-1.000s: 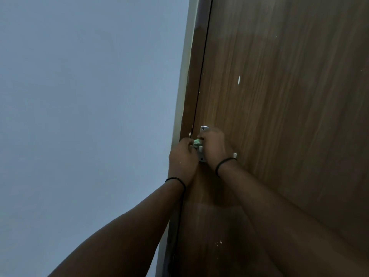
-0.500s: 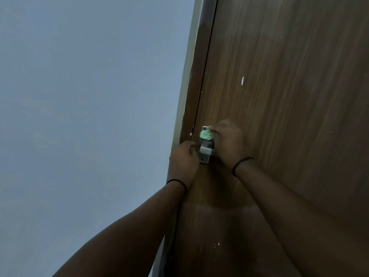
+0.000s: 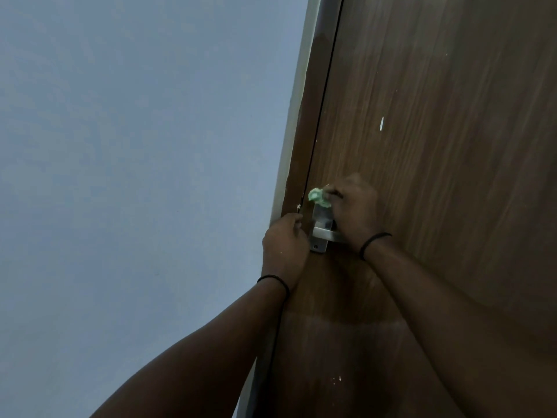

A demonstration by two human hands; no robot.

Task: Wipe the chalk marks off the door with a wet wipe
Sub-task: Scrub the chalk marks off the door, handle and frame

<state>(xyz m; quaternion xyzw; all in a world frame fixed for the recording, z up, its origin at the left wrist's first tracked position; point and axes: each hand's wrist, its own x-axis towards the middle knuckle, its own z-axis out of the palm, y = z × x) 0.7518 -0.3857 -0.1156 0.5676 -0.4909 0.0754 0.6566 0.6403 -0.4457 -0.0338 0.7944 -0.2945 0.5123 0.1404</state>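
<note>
The brown wooden door fills the right half of the view. My right hand holds a crumpled green wet wipe against the top of the silver handle plate. My left hand rests with curled fingers on the door edge just left of the plate; nothing shows in it. A short white chalk mark sits above my right hand. Small white specks lie low on the door. The handle lever is partly hidden behind my right wrist.
A plain pale blue-grey wall takes up the left half. The dark door frame and a narrow gap run between wall and door.
My right hand has moved up and to the right with the wipe, from over the handle plate to its top end, uncovering the plate. My left hand has stayed by the door edge.
</note>
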